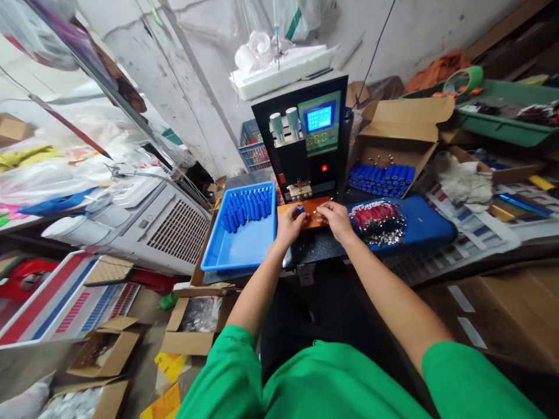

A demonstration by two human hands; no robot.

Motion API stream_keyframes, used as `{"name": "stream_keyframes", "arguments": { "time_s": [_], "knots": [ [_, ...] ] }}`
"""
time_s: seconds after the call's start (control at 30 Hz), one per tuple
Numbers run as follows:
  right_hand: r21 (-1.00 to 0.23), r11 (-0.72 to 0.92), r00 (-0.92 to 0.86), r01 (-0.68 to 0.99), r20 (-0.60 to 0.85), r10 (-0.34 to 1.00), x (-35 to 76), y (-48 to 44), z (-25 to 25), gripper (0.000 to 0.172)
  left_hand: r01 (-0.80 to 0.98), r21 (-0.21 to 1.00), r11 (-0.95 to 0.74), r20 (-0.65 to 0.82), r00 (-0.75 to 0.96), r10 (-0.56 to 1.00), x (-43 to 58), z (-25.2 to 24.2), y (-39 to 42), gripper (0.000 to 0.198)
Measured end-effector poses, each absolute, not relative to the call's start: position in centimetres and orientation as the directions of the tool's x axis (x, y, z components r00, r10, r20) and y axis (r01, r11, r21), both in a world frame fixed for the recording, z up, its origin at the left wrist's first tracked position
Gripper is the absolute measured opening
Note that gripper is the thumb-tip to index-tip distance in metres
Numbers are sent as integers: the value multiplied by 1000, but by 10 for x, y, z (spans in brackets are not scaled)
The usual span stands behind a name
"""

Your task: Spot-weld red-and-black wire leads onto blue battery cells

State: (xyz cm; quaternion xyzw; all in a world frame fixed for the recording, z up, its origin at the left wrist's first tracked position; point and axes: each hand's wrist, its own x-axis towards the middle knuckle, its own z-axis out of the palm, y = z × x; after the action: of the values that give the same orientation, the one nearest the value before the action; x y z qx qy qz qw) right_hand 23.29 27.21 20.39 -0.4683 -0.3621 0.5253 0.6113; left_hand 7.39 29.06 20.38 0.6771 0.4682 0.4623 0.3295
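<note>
My left hand (290,227) is closed around a blue cylindrical battery cell (300,208), of which only the top end shows. Beside it, my right hand (335,219) pinches a thin wire lead with a small pale end; the fingers hide most of it. Both hands are over an orange plate (311,222), just in front of a black spot-welding machine (300,157) with a lit blue screen. To the left, several blue cells stand in a blue plastic tray (238,247). A pile of red and black wire leads (379,221) with white connectors lies at the right.
The wire pile rests on a blue padded surface (430,224). Behind it is an open cardboard box (404,125) with more blue cells. A green tray (502,131) stands farther right. An air cooler (170,224) and cardboard boxes (190,343) are to the left.
</note>
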Motion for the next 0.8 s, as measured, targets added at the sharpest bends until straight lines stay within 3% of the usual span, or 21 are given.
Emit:
{"name": "stream_keyframes", "arguments": {
  "time_s": [0.47,0.8],
  "knots": [
    [-951,78,176,-298,25,984,211,310,200,30,365,895,-257,260,39,965,86,186,299,27],
    [-979,202,238,-39,187,953,208,315,195,28,376,894,-244,258,12,966,86,187,298,27]
  ]
}}
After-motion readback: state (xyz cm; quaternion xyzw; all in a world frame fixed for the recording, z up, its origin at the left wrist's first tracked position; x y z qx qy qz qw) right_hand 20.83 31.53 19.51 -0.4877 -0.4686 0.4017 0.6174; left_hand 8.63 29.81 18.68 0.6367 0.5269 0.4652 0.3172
